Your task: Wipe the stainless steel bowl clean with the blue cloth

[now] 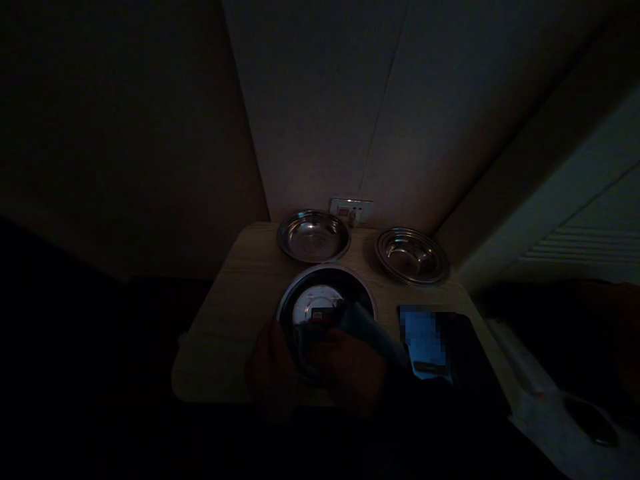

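The light is very dim. In the head view a round metal dish (327,269) sits near the front of a small wooden table. My left hand (271,373) is closed at the dish's left rim, its fingers over the edge. Over the dish's front part, my right hand (350,370) is closed on a bluish cloth (363,321), which is bunched against the inside. A small dark label with a red mark (320,314) shows on the dish's bottom. The lower part of the dish is hidden by my hands.
Behind stand two more metal dishes, one at the back left (314,238) and one at the back right (411,256). A lit phone (425,337) lies on the right of the wooden table (220,333), by a dark flat object (475,360). A wall socket (351,210) is behind.
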Motion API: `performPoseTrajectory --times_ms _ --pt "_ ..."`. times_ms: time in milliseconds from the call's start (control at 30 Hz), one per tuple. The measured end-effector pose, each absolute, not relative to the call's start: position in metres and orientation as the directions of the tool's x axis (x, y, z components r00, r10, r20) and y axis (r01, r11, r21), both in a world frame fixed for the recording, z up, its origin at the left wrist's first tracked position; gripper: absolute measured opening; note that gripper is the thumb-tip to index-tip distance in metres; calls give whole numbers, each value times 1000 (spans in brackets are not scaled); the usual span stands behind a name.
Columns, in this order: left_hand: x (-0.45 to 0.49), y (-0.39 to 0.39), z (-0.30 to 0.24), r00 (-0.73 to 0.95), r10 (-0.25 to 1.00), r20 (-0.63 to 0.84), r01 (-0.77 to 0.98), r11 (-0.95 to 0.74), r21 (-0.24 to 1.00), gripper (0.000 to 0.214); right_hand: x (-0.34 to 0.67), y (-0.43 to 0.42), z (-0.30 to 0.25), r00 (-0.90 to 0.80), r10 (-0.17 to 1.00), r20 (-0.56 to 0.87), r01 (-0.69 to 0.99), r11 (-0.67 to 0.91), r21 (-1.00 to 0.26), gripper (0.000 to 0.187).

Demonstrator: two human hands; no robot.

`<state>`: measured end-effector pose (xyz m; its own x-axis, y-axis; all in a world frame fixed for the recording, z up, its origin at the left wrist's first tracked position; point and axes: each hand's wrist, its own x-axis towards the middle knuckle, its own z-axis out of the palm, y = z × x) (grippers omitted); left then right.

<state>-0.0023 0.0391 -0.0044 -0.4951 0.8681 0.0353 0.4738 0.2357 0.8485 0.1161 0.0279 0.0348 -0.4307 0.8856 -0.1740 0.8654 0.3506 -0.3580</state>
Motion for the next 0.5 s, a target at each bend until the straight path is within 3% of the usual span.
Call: performPoseTrajectory --times_ms 67,133,200,300,367,500 --pt "-4 38 -8 -506 857 97 496 197 846 31 103 27 27 -368 928 -58 790 279 -545 31" --pt "-8 37 -10 -506 847 164 532 157 832 30 99 24 24 -327 945 -17 749 248 -615 37" --pt "-12 38 -11 -498 849 178 558 156 815 31 108 19 25 -383 922 -61 789 292 -540 35" --pt "-11 39 -11 -478 859 185 574 145 806 32 129 14 29 -379 913 -153 900 326 -289 26" --pt "-6 39 -11 -483 850 209 570 124 812 32 131 14 30 -333 932 -145 927 295 -233 23" --pt "-1 35 -12 -520 829 205 567 156 808 34 102 10 22 -279 958 -74 821 198 -535 32"
